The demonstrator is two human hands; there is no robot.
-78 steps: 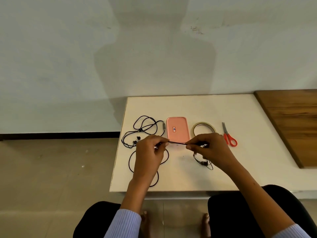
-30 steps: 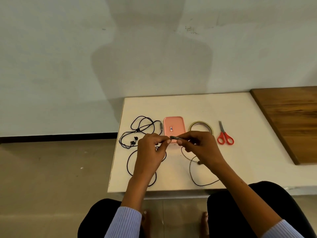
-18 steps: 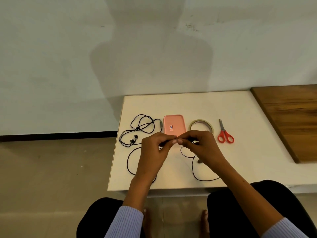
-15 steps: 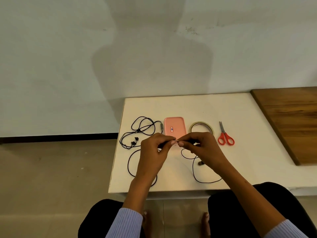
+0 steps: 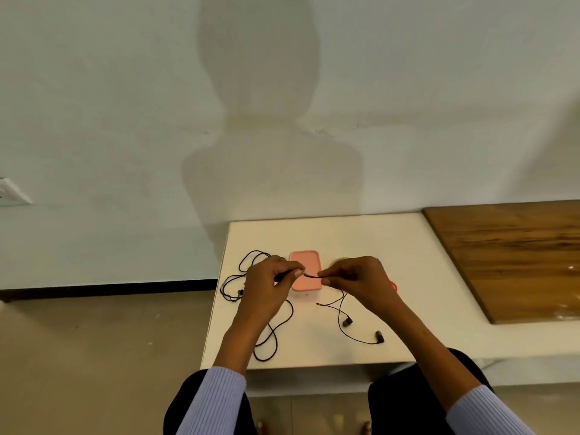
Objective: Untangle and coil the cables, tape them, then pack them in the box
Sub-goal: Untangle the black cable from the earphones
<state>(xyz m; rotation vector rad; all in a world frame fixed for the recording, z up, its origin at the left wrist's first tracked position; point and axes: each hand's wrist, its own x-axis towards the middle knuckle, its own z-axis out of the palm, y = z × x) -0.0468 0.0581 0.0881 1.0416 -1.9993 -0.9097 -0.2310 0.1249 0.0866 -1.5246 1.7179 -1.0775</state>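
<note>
A black earphone cable (image 5: 314, 276) is stretched between my two hands above the white table (image 5: 361, 237). My left hand (image 5: 270, 287) pinches one part of it and my right hand (image 5: 354, 279) pinches another, a short span apart. Its slack loops on the table at the left front (image 5: 273, 334), and its two earbuds (image 5: 346, 322) lie at the right front. A second black earphone cable (image 5: 238, 277) lies tangled at the table's left edge. The pink box (image 5: 306, 263) sits closed behind my hands.
The tape roll (image 5: 337, 261) is mostly hidden behind my right hand, and only a red bit of the scissors (image 5: 394, 286) shows past my wrist. A wooden board (image 5: 514, 255) covers the table's right side. The table's left edge drops to the floor.
My hands have drawn a little apart, showing a short taut span of cable. The earbud ends now lie spread out on the table at the right front. The camera has tilted up.
</note>
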